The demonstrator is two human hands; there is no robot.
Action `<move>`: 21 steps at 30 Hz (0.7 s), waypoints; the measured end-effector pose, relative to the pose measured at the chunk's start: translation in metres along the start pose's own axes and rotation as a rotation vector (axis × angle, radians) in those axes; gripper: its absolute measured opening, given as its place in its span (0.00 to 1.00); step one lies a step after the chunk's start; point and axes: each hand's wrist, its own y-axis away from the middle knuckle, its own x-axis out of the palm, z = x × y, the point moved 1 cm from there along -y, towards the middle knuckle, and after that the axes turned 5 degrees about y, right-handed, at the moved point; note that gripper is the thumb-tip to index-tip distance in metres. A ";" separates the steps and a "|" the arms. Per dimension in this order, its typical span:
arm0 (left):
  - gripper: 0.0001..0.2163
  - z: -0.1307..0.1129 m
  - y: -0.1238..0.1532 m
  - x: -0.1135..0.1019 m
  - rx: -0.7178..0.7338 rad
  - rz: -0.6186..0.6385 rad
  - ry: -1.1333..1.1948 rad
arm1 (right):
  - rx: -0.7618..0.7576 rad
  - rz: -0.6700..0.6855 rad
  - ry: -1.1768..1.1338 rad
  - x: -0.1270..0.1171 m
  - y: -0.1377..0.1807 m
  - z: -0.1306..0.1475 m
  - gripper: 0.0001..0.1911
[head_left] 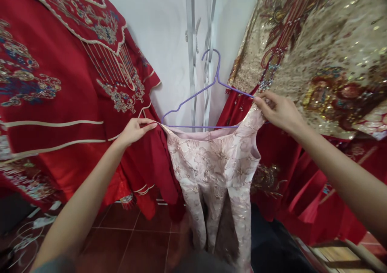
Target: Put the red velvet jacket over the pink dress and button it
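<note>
A pale pink floral brocade dress (216, 164) hangs down in front of me, partly on a purple wire hanger (205, 89). My left hand (136, 130) pinches the dress's left shoulder at the hanger's left end. My right hand (276, 110) is closed on the dress's right shoulder, where it meets the hanger's right arm. The hanger's hook rises toward metal rails (191, 43) on the white wall; whether it rests on them I cannot tell.
A red embroidered garment (60, 96) hangs close on the left. A gold sequined garment (326, 47) over red fabric hangs close on the right. Dark red floor tiles (133, 232) lie below, and a wooden surface (338, 257) shows at the lower right.
</note>
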 end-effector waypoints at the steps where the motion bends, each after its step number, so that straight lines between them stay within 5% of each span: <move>1: 0.23 0.004 -0.001 -0.001 -0.027 0.002 0.006 | -0.006 -0.003 0.000 0.001 -0.001 0.000 0.19; 7: 0.21 0.021 -0.010 0.005 -0.097 0.028 -0.038 | -0.028 0.021 -0.024 0.010 0.000 0.000 0.18; 21: 0.22 0.014 -0.009 0.000 -0.056 0.024 -0.046 | 0.019 0.058 -0.025 0.000 -0.001 0.004 0.18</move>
